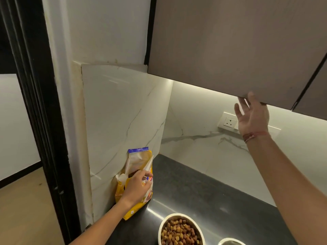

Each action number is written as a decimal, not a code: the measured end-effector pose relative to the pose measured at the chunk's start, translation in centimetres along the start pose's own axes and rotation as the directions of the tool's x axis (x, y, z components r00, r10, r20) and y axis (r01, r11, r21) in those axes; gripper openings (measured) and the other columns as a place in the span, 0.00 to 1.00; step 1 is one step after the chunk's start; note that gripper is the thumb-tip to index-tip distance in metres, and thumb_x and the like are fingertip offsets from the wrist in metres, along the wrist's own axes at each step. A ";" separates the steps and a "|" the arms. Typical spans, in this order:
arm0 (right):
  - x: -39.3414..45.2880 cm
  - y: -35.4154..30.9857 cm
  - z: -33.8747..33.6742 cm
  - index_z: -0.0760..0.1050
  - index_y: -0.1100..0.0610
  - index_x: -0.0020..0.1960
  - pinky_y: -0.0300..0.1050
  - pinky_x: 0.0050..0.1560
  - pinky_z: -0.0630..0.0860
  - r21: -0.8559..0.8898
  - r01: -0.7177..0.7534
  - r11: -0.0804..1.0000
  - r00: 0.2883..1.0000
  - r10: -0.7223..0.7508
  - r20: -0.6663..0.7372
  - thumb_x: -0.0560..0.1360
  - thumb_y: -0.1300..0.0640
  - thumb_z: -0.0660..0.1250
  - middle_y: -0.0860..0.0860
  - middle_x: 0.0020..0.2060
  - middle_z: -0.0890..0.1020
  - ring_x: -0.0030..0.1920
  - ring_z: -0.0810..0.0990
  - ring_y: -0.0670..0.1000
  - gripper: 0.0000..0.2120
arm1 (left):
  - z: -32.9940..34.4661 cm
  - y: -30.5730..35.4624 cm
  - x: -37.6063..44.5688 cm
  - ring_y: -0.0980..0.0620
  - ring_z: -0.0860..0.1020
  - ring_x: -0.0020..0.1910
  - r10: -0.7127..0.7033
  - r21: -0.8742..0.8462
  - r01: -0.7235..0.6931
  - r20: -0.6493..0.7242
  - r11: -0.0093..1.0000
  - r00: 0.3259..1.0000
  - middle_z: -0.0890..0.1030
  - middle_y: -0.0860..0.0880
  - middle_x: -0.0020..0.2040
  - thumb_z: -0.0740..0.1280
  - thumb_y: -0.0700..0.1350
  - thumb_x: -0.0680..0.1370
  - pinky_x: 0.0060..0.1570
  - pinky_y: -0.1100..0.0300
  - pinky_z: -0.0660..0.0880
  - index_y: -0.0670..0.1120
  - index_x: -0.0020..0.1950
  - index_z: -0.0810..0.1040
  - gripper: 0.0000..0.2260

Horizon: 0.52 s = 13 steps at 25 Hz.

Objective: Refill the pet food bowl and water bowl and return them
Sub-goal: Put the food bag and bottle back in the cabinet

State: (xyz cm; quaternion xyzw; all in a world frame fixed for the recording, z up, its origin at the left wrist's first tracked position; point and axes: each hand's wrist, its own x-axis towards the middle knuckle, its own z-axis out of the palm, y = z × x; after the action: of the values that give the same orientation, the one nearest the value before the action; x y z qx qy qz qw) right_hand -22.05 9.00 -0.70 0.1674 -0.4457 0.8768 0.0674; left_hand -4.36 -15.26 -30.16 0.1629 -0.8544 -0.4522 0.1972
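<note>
The food bowl point(181, 230) sits at the near edge of the dark worktop point(203, 188), already heaped with brown kibble. Just beside it, at the bottom edge of the view, only the rim of a second, metal bowl point(230, 242) shows; it is probably the water bowl, and whether it holds water cannot be told.

The left hand point(137, 187) grips the open yellow kibble bag point(136, 175), fingers curled round the crumpled top. The bag stands at the worktop's back left corner, against the marble side panel point(120, 112).

The right hand point(252, 114) is raised to the lower edge of the wall cabinet door point(230, 41), fingers spread and straight, fingertips touching the door's bottom corner and clamped on nothing.

The step in hand looks like stowing the bag, with the water not yet dealt with.

The risks lie in the bag. Its mouth is still open and it is held only by the soft top, so a one-handed lift could let it sag or tip and spill kibble over the worktop. A door swinging out could also meet the raised bag or the person's head, and the loaded bowl so near the edge could be knocked by a forearm.
</note>
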 end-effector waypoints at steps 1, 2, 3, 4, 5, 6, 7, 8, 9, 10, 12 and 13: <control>-0.8 0.1 0.0 0.74 0.51 0.58 0.41 0.45 0.77 0.002 0.020 1.000 1.000 -0.020 0.005 0.77 0.55 0.69 0.48 0.52 0.81 0.57 0.83 0.49 0.11 | -0.1 0.2 -0.1 0.59 0.75 0.55 0.010 -0.002 -0.010 0.001 1.000 1.000 0.75 0.59 0.53 0.66 0.40 0.80 0.47 0.74 0.72 0.53 0.55 0.76 0.08; -1.7 0.0 0.1 0.73 0.51 0.59 0.41 0.45 0.76 0.004 0.046 0.999 0.999 -0.046 -0.008 0.78 0.54 0.68 0.48 0.52 0.81 0.57 0.83 0.50 0.11 | -0.2 0.4 -0.2 0.59 0.74 0.55 0.025 0.000 -0.025 -0.002 1.000 1.000 0.74 0.60 0.52 0.66 0.40 0.80 0.48 0.74 0.72 0.54 0.54 0.76 0.09; -2.9 -0.3 0.3 0.73 0.51 0.60 0.40 0.44 0.76 0.005 0.072 0.997 0.997 -0.072 -0.021 0.78 0.53 0.67 0.47 0.52 0.81 0.57 0.83 0.50 0.11 | -0.3 0.7 -0.3 0.60 0.74 0.55 0.038 0.002 -0.038 -0.006 0.999 0.999 0.74 0.62 0.52 0.66 0.40 0.80 0.50 0.73 0.72 0.55 0.53 0.76 0.09; -4.3 -0.7 0.6 0.74 0.50 0.59 0.41 0.43 0.76 -0.001 0.112 0.994 0.994 -0.112 -0.021 0.78 0.54 0.67 0.47 0.51 0.82 0.55 0.83 0.51 0.10 | -0.3 0.9 -0.3 0.60 0.74 0.55 0.054 0.002 -0.054 -0.017 0.999 0.998 0.74 0.62 0.52 0.67 0.40 0.80 0.53 0.71 0.73 0.57 0.51 0.75 0.11; -5.9 -1.2 0.9 0.75 0.50 0.57 0.41 0.41 0.76 -0.017 0.159 0.987 0.987 -0.160 -0.010 0.78 0.55 0.67 0.47 0.51 0.82 0.54 0.84 0.52 0.08 | -0.4 1.1 -0.3 0.59 0.75 0.56 0.067 -0.001 -0.067 -0.031 0.998 0.997 0.75 0.61 0.52 0.67 0.40 0.80 0.55 0.68 0.74 0.59 0.50 0.74 0.12; -7.4 -1.5 1.3 0.77 0.49 0.54 0.41 0.40 0.76 -0.045 0.219 0.975 0.976 -0.220 -0.002 0.77 0.56 0.68 0.47 0.50 0.82 0.52 0.83 0.52 0.07 | -0.4 1.1 -0.2 0.57 0.76 0.57 0.077 -0.005 -0.077 -0.041 0.997 0.996 0.76 0.60 0.52 0.68 0.40 0.79 0.58 0.64 0.75 0.60 0.49 0.74 0.13; -9.0 -1.6 1.7 0.79 0.49 0.53 0.42 0.39 0.76 -0.092 0.281 0.955 0.960 -0.281 0.010 0.76 0.58 0.69 0.47 0.50 0.82 0.50 0.83 0.51 0.07 | -0.4 1.1 -0.2 0.55 0.76 0.57 0.077 0.001 -0.077 -0.043 0.997 0.996 0.77 0.57 0.53 0.68 0.40 0.79 0.59 0.61 0.77 0.60 0.49 0.74 0.13; -10.6 -1.7 2.2 0.80 0.51 0.53 0.41 0.38 0.77 -0.142 0.332 0.932 0.943 -0.333 0.019 0.76 0.59 0.70 0.46 0.49 0.82 0.46 0.83 0.49 0.07 | -0.5 1.0 -0.2 0.54 0.77 0.57 0.075 0.013 -0.075 -0.043 0.997 0.996 0.77 0.56 0.53 0.68 0.40 0.79 0.60 0.59 0.77 0.60 0.49 0.74 0.12; -12.0 -1.5 2.8 0.79 0.56 0.55 0.39 0.39 0.78 -0.184 0.373 0.909 0.926 -0.376 0.024 0.76 0.60 0.70 0.42 0.47 0.82 0.42 0.82 0.47 0.08 | -0.7 0.9 -0.2 0.53 0.77 0.58 0.067 0.027 -0.066 -0.039 0.997 0.997 0.78 0.55 0.54 0.69 0.40 0.78 0.60 0.57 0.78 0.59 0.49 0.74 0.12; -13.4 -1.1 3.5 0.77 0.61 0.57 0.38 0.40 0.79 -0.224 0.415 0.882 0.908 -0.418 0.035 0.76 0.59 0.70 0.38 0.45 0.82 0.41 0.81 0.47 0.11 | -0.9 0.8 -0.3 0.52 0.77 0.58 0.064 0.037 -0.063 -0.039 0.997 0.997 0.78 0.55 0.54 0.69 0.40 0.78 0.59 0.57 0.78 0.59 0.49 0.74 0.13; -15.9 -0.6 5.0 0.76 0.59 0.59 0.37 0.48 0.80 -0.256 0.470 0.845 0.882 -0.462 0.095 0.74 0.52 0.70 0.35 0.46 0.82 0.48 0.82 0.49 0.16 | -1.4 0.8 -0.5 0.52 0.78 0.57 0.057 0.076 -0.050 -0.085 0.996 0.995 0.77 0.55 0.55 0.69 0.41 0.77 0.56 0.61 0.78 0.59 0.50 0.74 0.11; -16.9 -0.4 5.7 0.75 0.52 0.58 0.37 0.54 0.79 -0.231 0.492 0.840 0.871 -0.471 0.142 0.73 0.50 0.69 0.34 0.47 0.82 0.51 0.82 0.47 0.15 | -1.8 0.9 -0.7 0.52 0.77 0.58 0.041 0.143 -0.020 -0.144 0.990 0.989 0.77 0.54 0.57 0.70 0.44 0.77 0.54 0.61 0.77 0.57 0.53 0.75 0.10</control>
State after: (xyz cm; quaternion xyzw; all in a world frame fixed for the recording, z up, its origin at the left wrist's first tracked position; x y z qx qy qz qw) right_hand -4.81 5.17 -3.20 0.2986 -0.5026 0.7582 0.2889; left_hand -3.02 -15.74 -28.65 0.1962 -0.8699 -0.3743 0.2543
